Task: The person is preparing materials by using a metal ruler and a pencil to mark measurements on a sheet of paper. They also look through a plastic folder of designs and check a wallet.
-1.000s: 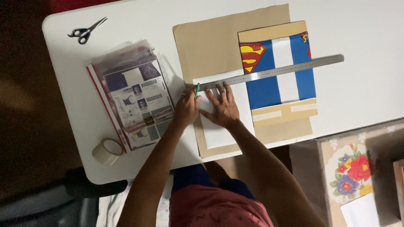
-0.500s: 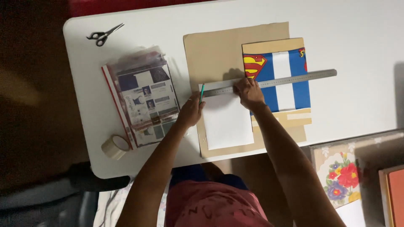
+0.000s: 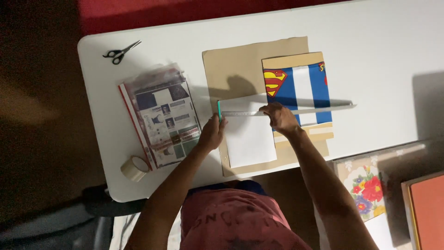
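Observation:
My left hand (image 3: 212, 134) grips a green pen (image 3: 219, 110), its tip at the left end of a long metal ruler (image 3: 323, 105). My right hand (image 3: 280, 118) presses down on the ruler near its middle. The ruler lies across a white sheet (image 3: 249, 139), which rests on a brown cardboard sheet (image 3: 240, 65). To the right, under the ruler, lies a blue, white and red printed book cover (image 3: 296, 90) with a shield emblem.
Black scissors (image 3: 121, 52) lie at the far left of the white table (image 3: 379, 46). A clear plastic folder of printed papers (image 3: 162, 115) sits left of the cardboard, a tape roll (image 3: 134, 168) near the front edge. A floral box (image 3: 365, 185) stands at the lower right.
My right hand slid rightward along the ruler, uncovering the white sheet. My left hand with the pen stayed at the ruler's left end. The camera view shifted.

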